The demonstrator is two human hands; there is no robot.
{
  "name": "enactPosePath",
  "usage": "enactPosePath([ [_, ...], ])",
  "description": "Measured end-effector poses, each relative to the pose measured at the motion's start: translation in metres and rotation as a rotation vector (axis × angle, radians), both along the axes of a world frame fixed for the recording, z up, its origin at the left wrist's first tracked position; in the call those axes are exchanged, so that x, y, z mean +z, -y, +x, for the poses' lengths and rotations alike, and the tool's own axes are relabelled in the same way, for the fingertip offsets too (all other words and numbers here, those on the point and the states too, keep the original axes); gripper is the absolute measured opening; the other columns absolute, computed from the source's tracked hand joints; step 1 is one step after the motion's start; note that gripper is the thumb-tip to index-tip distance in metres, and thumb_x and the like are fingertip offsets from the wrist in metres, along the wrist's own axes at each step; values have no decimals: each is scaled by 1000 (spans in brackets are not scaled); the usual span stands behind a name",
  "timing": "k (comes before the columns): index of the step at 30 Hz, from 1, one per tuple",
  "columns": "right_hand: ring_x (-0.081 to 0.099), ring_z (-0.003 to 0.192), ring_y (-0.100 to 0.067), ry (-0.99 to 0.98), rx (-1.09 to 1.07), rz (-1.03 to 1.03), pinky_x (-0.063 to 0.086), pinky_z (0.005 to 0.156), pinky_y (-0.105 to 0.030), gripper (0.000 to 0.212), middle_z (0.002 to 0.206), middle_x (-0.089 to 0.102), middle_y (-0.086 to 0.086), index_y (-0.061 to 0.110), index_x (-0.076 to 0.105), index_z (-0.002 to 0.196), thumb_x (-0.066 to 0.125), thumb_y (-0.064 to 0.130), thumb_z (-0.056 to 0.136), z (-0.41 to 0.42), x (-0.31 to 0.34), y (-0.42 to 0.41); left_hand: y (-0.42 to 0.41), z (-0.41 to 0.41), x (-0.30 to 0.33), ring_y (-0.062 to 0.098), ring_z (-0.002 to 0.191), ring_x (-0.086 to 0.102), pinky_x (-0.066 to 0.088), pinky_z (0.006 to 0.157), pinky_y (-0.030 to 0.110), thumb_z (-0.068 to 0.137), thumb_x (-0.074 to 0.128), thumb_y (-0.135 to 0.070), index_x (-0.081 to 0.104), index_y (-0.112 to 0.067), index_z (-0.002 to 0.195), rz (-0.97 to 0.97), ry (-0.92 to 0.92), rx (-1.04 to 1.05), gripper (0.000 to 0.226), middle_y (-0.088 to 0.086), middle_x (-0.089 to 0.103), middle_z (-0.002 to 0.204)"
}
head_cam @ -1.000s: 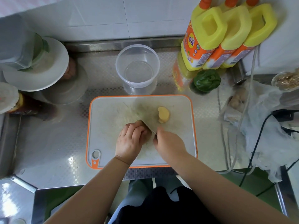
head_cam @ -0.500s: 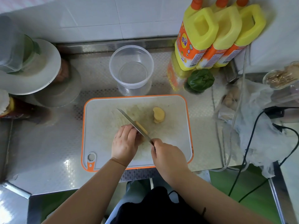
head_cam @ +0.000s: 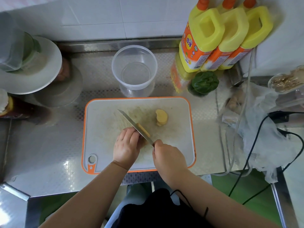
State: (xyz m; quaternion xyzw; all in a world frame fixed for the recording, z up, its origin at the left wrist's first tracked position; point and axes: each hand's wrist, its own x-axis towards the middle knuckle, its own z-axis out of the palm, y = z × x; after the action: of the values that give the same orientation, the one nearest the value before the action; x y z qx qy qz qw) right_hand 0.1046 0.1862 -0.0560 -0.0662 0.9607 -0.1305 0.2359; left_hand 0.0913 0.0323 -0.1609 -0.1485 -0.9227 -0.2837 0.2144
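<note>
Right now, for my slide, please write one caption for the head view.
Right hand slices a ginger piece with a knife on the cutting board; left hand steadies it.

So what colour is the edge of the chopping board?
Orange, all round the pale grey chopping board; the head view shows it best.

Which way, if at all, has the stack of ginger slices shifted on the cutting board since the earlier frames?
No. The stack of ginger slices lies at the same spot near the right edge of the cutting board; only the camera view shifted.
</note>
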Motion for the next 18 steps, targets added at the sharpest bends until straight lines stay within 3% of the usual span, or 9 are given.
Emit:
enactPosePath([
  [3, 67, 71, -19, -55, 12, 60, 39, 55, -24, 17, 78, 67, -2, 13, 59, 100, 67, 21, 87, -9, -4, 6, -1, -2, 2, 28, 91, 51, 47, 74, 34, 80, 71, -2, 51, -9, 100, 9, -6, -2, 30, 4, 49, 103],
  [8, 65, 92, -26, 34, -8, 39, 38, 65, -28, 13, 97, 65, -7, 9, 53, 107, 46, 9, 96, -27, -14, 21, -1, -2, 1, 28, 88, 51, 47, 73, 35, 88, 65, -9, 51, -10, 100, -12, -19, 24, 18, 4, 49, 105],
  [18, 65, 87, -22, 91, -15, 28, 37, 61, -26, 12, 93, 66, -3, 12, 48, 106, 40, 19, 101, 3, -9, -13, -2, -3, -1, 28, 86, 53, 51, 71, 38, 97, 55, -14, 55, -8, 100, -24, -27, 26, 7, 12, 61, 99],
])
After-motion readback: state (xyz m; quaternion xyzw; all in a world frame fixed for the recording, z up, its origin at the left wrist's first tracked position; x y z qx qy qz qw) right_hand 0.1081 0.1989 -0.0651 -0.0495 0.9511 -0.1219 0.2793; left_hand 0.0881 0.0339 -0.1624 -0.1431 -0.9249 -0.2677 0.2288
